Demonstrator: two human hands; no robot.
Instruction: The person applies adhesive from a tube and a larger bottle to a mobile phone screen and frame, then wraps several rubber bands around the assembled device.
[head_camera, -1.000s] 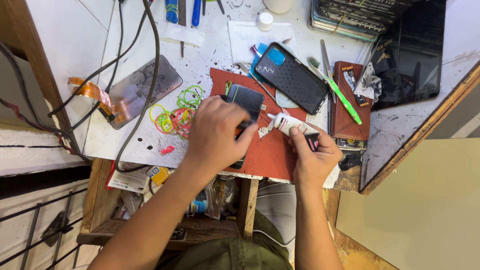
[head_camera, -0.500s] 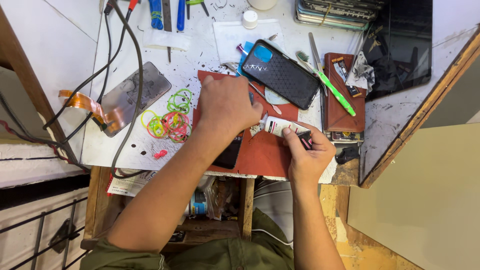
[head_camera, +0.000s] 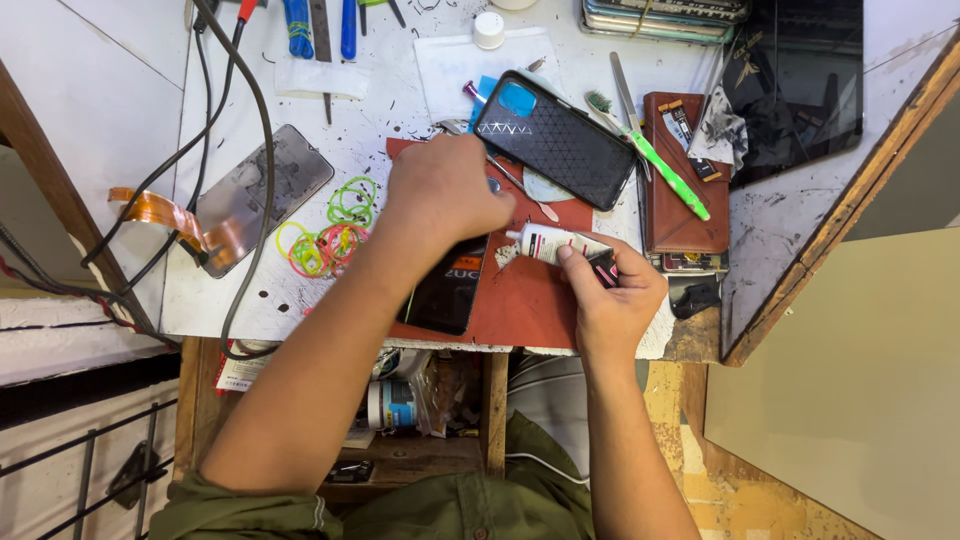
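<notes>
Right hand (head_camera: 612, 300) pinched a small white glue tube (head_camera: 548, 243) at 5 o'clock on the red mat (head_camera: 520, 300); tube looked light, soft, squeezable, best held mid-body; left hand (head_camera: 440, 200) curled over a dark phone (head_camera: 448, 290), fingertips hidden, grip unclear.

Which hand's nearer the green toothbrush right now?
Right. The right hand holds a small white glue tube just below and left of the green toothbrush, near its handle end. The left hand is farther left, beyond the black phone case.
</notes>
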